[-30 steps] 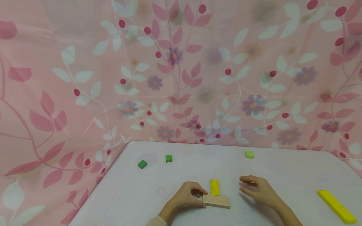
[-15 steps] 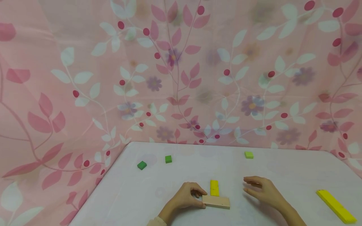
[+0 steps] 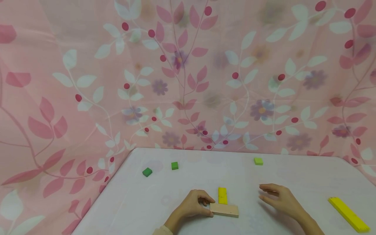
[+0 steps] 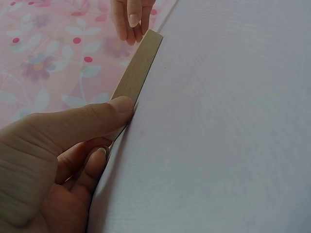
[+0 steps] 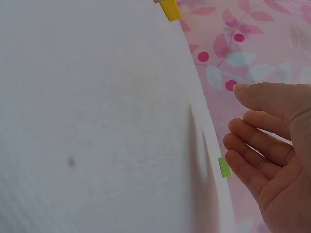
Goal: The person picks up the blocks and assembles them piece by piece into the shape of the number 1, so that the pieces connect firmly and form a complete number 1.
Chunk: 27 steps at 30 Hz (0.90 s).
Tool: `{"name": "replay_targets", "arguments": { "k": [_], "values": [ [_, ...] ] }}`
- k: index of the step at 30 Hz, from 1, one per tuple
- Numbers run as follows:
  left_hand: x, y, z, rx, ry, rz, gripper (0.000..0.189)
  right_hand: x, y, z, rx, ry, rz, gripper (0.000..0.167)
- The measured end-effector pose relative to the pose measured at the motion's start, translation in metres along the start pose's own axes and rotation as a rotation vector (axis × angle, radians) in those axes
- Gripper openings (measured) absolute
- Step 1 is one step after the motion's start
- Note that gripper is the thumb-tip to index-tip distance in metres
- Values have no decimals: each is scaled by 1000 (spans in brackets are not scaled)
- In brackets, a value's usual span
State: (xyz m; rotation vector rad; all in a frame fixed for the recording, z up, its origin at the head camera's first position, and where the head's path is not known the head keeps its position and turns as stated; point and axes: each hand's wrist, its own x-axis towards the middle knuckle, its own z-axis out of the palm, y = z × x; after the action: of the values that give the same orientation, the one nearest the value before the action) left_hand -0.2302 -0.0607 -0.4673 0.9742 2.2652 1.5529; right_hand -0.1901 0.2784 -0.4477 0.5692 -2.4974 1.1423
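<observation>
On bench [image 3: 129,205], left hand [image 3: 192,204] pinches wooden block [image 3: 225,210], fingers hiding one end; right hand [image 3: 280,198] hovers, fingers relaxed, forearm [image 3: 308,223] cut off.

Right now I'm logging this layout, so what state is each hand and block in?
Left hand: gripping one end of the wooden block
Right hand: holding nothing, fingers slightly bent
Wooden block: lying crosswise, held
Short yellow block: lying just beyond the wooden block, contact unclear
Long yellow block: lying aslant, untouched
Dark green block: turned cornerwise, untouched
Mid-green block: lying apart, untouched
Light green block: lying flat, untouched
</observation>
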Motion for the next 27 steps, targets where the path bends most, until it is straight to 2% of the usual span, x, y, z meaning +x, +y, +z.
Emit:
{"name": "replay_targets", "arguments": {
  "k": [12, 22, 27],
  "values": [
    [0, 1, 0, -15, -1, 11, 33, -6, 1, -8, -27, -3, 84, 29],
    [0, 0, 0, 14, 6, 9, 33, -9, 8, -14, -50, 18, 63, 27],
    [0, 1, -1, 9, 8, 4, 32, -9, 8, -18, -51, 7, 85, 28]
  ]
}}
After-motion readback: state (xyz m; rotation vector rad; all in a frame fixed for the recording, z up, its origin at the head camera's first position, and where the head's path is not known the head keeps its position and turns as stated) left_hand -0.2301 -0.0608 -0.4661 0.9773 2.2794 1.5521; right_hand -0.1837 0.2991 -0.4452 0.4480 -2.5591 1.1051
